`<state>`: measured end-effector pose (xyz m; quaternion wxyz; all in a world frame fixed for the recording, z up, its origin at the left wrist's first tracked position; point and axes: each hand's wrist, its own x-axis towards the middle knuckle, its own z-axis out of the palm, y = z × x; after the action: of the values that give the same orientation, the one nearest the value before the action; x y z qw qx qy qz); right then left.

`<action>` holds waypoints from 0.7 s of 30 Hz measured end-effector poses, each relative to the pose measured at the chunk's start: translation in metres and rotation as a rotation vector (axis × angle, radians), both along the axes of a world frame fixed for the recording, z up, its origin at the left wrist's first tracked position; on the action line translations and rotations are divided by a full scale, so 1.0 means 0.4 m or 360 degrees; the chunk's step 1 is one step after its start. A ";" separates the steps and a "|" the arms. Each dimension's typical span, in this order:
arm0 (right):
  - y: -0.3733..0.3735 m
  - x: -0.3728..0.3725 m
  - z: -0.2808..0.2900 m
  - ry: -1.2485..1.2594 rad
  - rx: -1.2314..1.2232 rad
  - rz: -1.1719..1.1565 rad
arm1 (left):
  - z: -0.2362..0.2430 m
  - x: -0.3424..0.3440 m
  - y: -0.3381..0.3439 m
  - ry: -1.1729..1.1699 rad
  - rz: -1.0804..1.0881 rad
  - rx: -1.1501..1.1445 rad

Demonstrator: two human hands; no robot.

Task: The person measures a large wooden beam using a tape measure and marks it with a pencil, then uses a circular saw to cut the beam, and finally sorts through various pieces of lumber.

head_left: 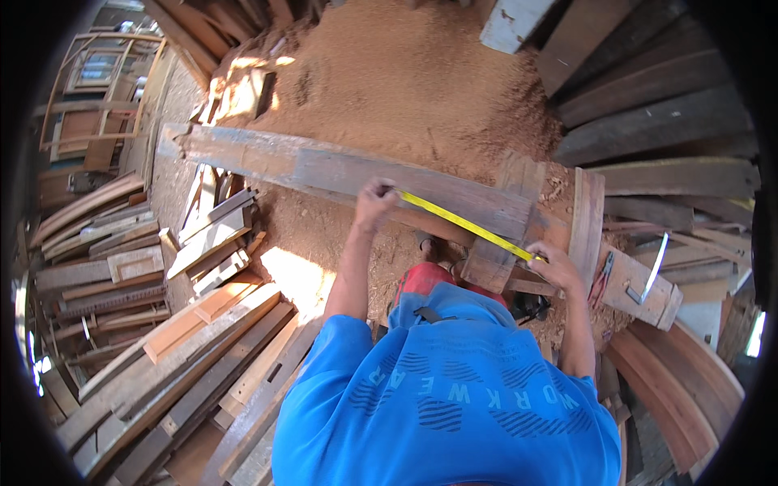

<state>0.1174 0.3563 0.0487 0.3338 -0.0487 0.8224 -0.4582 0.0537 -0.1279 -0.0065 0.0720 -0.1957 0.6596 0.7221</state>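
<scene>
A yellow measuring tape [462, 221] is stretched in a straight line between my two hands, along the near side of a long weathered plank [328, 168]. My left hand [375, 202] is closed around the tape's left end, close to the plank's near edge. At the other end my right hand [553, 266] grips the tape above the near right part of the boards; whether a case sits in that palm is hidden. The plank runs from the far left to a short crosswise board [486, 257] on the right.
Red-handled pliers [600, 279] and a try square [648, 275] lie on the bench board [628, 275] at right. Stacked timber [194, 356] fills the near left, and dark planks [664, 125] lean at the far right. Sawdust [397, 73] covers the ground beyond the plank.
</scene>
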 end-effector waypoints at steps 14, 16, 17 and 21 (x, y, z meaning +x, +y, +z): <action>-0.481 -0.233 0.043 0.0210 0.0684 0.0224 | -0.137 0.167 -0.147 -0.0727 0.0667 0.0184; -0.477 -0.236 0.038 0.0181 0.0764 0.0201 | -0.157 0.157 0.001 -0.0782 0.0568 0.0256; -0.446 -0.229 0.039 0.0143 0.0811 0.0192 | -0.151 0.144 0.045 -0.0747 0.0546 0.0325; -0.264 -0.177 0.016 0.0360 0.0765 0.0064 | -0.159 0.099 0.111 -0.0714 0.0528 0.0210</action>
<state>0.0465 0.2506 0.0553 0.2509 -0.0353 0.9385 -0.2347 0.0934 -0.0834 -0.0699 0.1096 -0.4506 0.5379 0.7040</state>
